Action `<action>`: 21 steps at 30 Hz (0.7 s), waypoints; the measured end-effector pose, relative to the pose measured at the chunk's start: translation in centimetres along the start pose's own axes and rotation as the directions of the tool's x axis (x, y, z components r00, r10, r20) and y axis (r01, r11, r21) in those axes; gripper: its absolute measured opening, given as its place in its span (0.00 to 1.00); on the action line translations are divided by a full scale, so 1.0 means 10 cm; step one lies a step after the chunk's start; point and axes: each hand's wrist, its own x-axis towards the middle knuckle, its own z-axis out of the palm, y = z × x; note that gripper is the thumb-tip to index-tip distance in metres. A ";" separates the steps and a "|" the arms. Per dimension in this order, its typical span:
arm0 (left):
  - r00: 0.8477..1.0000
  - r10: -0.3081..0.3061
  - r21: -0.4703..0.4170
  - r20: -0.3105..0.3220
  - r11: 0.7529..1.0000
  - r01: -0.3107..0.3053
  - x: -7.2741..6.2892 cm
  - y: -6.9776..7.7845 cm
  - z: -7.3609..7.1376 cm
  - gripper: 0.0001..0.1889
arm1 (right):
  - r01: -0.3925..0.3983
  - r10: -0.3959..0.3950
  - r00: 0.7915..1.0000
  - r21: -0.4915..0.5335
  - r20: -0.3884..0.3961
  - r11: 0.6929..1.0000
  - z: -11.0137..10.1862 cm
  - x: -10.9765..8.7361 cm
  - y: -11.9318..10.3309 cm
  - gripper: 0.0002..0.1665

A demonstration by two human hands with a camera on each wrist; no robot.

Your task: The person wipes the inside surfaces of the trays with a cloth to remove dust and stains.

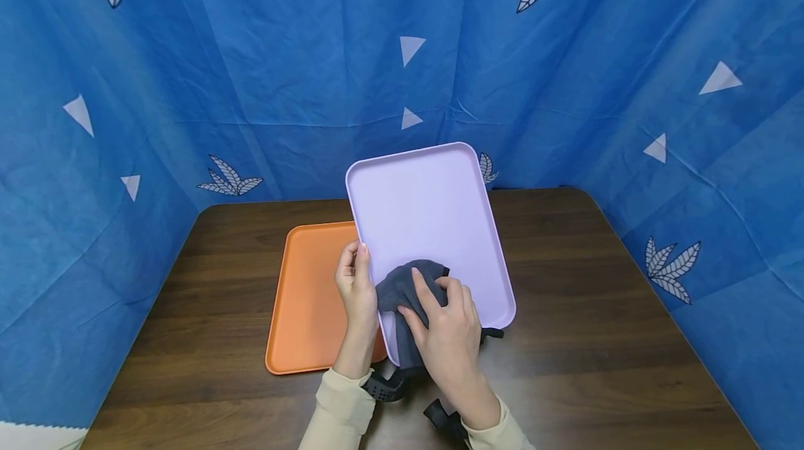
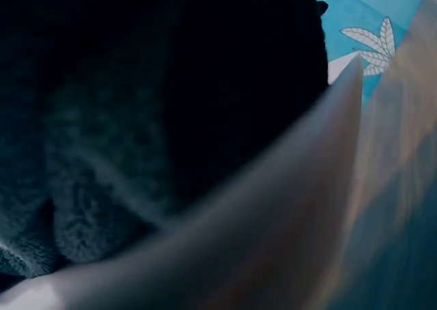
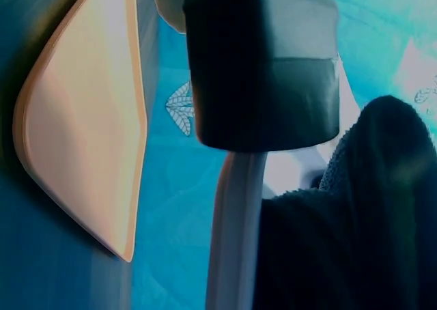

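Observation:
A light purple tray (image 1: 421,206) is held tilted up off the table, its inner face toward me. My left hand (image 1: 358,296) grips its left edge, thumb on the rim. On the tray's lower part lies a dark grey cloth (image 1: 396,289), which my right hand (image 1: 449,335) holds bunched against the surface with bent fingers. The cloth (image 2: 116,132) fills much of the left wrist view, beside the blurred tray edge (image 2: 273,194). In the right wrist view the cloth (image 3: 382,207) hangs next to the tray's rim (image 3: 235,235); the fingers are hidden there.
An orange tray (image 1: 308,296) lies flat on the brown wooden table (image 1: 584,296), partly behind the purple tray and my left hand. A blue patterned curtain (image 1: 283,73) surrounds the table at the back and sides. A black wrist device (image 1: 384,387) sits on my left wrist.

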 end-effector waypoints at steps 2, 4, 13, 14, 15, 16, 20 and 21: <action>1.000 -0.001 0.012 -0.001 1.000 0.001 0.00 0.00 0.00 0.16 | 0.001 -0.001 1.000 -0.002 0.000 1.000 0.00 -0.01 -0.02 0.36; 1.000 -0.002 0.015 -0.001 1.000 0.002 0.00 0.00 -0.01 0.17 | -0.005 0.005 1.000 -0.001 -0.001 1.000 0.01 -0.01 -0.02 0.36; 1.000 -0.006 0.015 -0.019 1.000 0.006 0.01 -0.01 -0.01 0.16 | -0.006 0.006 1.000 0.017 -0.006 1.000 0.02 -0.02 0.00 0.36; 1.000 -0.005 0.014 -0.021 1.000 0.006 0.01 -0.02 -0.01 0.16 | -0.006 0.006 1.000 0.021 -0.009 1.000 0.02 -0.01 0.01 0.36; 1.000 -0.004 0.013 -0.022 1.000 0.004 0.01 -0.02 -0.02 0.16 | -0.006 0.007 1.000 0.025 -0.011 1.000 0.03 -0.01 0.01 0.36; 1.000 -0.003 0.008 -0.025 1.000 0.004 0.01 -0.02 -0.01 0.16 | -0.007 0.008 1.000 0.029 -0.012 1.000 0.03 -0.01 0.02 0.36; 0.999 0.004 -0.001 -0.033 1.000 -0.004 0.02 -0.03 -0.01 0.16 | -0.017 0.018 1.000 0.042 -0.009 0.999 0.02 -0.01 0.04 0.37; 0.999 0.005 -0.002 -0.036 1.000 -0.005 0.02 -0.03 0.00 0.16 | -0.020 0.021 1.000 0.045 -0.007 0.999 0.02 -0.01 0.05 0.37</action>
